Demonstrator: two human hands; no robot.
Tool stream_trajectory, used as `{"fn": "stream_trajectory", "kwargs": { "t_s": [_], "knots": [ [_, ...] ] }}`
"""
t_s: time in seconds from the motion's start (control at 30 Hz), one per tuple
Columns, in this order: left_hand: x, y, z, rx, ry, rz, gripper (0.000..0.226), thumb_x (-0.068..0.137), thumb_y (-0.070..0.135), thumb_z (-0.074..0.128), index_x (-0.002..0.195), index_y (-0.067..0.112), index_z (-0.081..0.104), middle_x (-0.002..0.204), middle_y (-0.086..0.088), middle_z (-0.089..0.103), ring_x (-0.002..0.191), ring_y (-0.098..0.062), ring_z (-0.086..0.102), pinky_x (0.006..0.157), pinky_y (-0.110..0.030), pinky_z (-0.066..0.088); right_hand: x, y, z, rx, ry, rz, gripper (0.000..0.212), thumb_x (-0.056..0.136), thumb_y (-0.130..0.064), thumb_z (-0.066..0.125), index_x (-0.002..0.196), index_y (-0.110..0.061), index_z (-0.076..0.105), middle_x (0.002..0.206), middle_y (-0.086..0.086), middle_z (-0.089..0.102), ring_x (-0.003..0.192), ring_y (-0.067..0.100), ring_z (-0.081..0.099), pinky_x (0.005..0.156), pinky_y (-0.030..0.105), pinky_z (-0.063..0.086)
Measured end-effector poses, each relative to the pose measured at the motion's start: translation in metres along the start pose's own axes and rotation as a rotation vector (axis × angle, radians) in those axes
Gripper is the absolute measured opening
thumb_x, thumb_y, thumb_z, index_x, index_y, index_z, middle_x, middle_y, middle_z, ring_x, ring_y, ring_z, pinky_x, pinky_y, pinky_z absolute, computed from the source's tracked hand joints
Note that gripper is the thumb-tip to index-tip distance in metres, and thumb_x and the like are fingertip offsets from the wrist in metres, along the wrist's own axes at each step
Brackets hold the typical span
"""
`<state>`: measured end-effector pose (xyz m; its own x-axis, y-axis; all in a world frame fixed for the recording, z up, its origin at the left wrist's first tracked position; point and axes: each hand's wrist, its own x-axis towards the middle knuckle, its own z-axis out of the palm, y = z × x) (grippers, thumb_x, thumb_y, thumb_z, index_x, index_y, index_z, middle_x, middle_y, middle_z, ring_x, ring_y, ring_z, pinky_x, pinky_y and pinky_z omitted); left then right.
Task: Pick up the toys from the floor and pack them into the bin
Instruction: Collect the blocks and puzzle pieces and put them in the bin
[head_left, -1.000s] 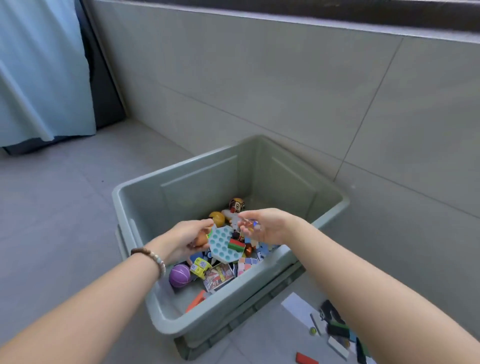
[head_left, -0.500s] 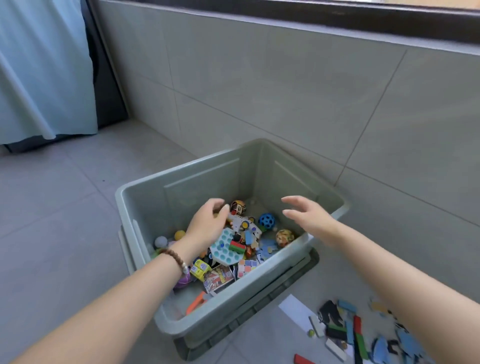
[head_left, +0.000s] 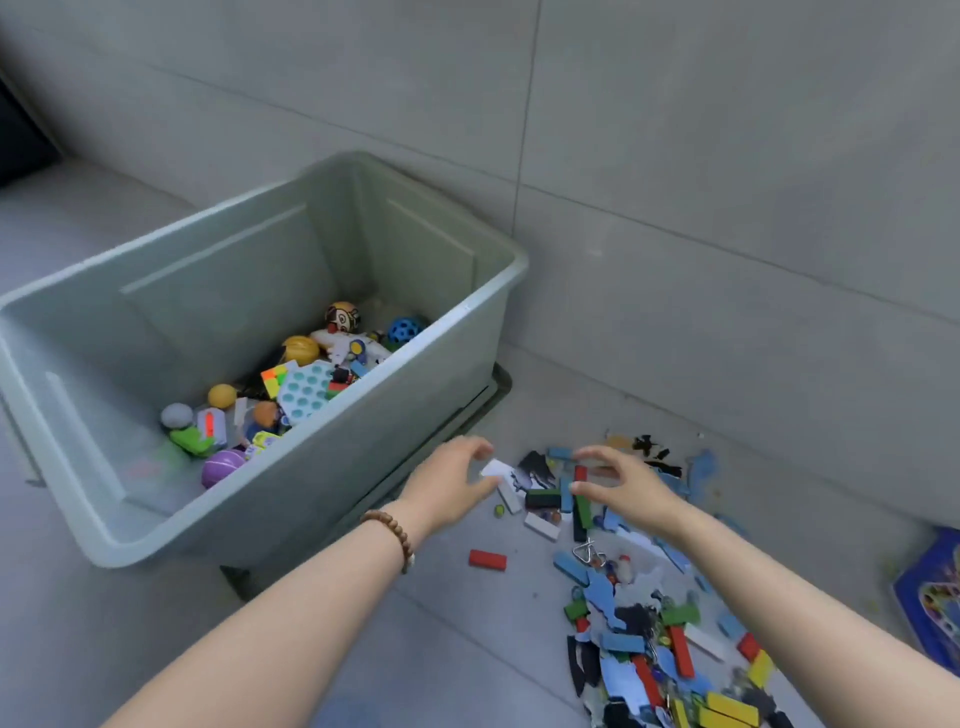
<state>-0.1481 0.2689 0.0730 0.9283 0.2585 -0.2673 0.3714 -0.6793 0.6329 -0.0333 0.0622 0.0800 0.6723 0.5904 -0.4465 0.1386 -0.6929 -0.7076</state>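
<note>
Beside the bin, on its right, the toys lie scattered over the floor. The left hand and the right hand hover over the near pieces, both open and empty. A wide scoop may drop flat pieces, I think, because they are thin. The heap runs past the lower edge, and the small pieces are blurred.

I see bare grey floor tiles on the left, with lots of room to pass. The big green plastic bin is open on top. On the right, a messy pile of coloured blocks and puzzle pieces blocks the floor by the grey tiled wall.
</note>
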Motion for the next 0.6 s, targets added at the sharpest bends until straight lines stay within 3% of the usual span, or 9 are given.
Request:
{"fn": "stream_trajectory", "kwargs": {
  "t_s": [0.07,0.2,0.3,0.37,0.5,0.6],
  "knots": [
    [0.004,-0.024,0.034,0.041,-0.096,-0.074,0.043,0.087,0.032,0.063,0.126,0.018,0.053,0.128,0.002,0.054,0.116,-0.015,0.051,0.095,-0.022,0.038,0.007,0.030,0.020,0.026,-0.013,0.074,0.041,0.085,-0.028,0.066,0.124,-0.022,0.055,0.130,-0.007,0.052,0.116,0.012,0.051,0.095,0.025,0.040],
    [0.011,-0.058,0.090,0.153,-0.233,-0.107,0.045,0.078,0.038,0.071,0.119,0.025,0.057,0.118,0.005,0.054,0.113,-0.014,0.051,0.090,-0.025,0.041,0.025,0.075,0.057,0.074,0.038,0.175,0.037,0.084,-0.028,0.067,0.119,-0.021,0.059,0.121,-0.004,0.056,0.083,0.013,0.057,0.063,0.023,0.049],
    [0.013,-0.074,0.118,0.242,-0.291,-0.062,0.041,0.077,0.039,0.070,0.114,0.027,0.056,0.115,0.005,0.053,0.111,-0.014,0.048,0.086,-0.026,0.039,0.040,0.094,0.078,0.072,0.092,0.135,0.035,0.081,-0.027,0.072,0.114,-0.019,0.061,0.115,-0.004,0.058,0.102,0.011,0.055,0.080,0.017,0.044],
    [0.015,-0.081,0.128,0.263,-0.284,-0.015,0.035,0.077,0.034,0.069,0.109,0.027,0.057,0.110,0.006,0.051,0.109,-0.014,0.046,0.084,-0.025,0.037,0.049,0.099,0.087,0.017,0.124,0.079,0.035,0.080,-0.026,0.073,0.112,-0.017,0.062,0.110,-0.004,0.058,0.098,0.009,0.054,0.076,0.007,0.038],
    [0.018,-0.097,0.134,0.193,-0.181,0.025,0.023,0.082,0.032,0.067,0.101,0.022,0.057,0.101,0.007,0.051,0.102,-0.015,0.048,0.080,-0.025,0.038,0.061,0.102,0.100,-0.130,0.168,-0.033,0.038,0.079,-0.027,0.073,0.114,-0.016,0.062,0.110,-0.001,0.057,0.091,0.007,0.048,0.080,0.016,0.039],
    [0.021,-0.105,0.133,-0.020,-0.075,-0.076,0.019,0.086,0.031,0.063,0.096,0.023,0.049,0.094,0.003,0.058,0.087,-0.018,0.054,0.078,-0.030,0.044,0.066,0.104,0.106,-0.152,0.192,-0.067,0.039,0.079,-0.025,0.073,0.115,-0.016,0.061,0.109,-0.003,0.053,0.090,0.006,0.047,0.080,0.017,0.038]
  ]
}}
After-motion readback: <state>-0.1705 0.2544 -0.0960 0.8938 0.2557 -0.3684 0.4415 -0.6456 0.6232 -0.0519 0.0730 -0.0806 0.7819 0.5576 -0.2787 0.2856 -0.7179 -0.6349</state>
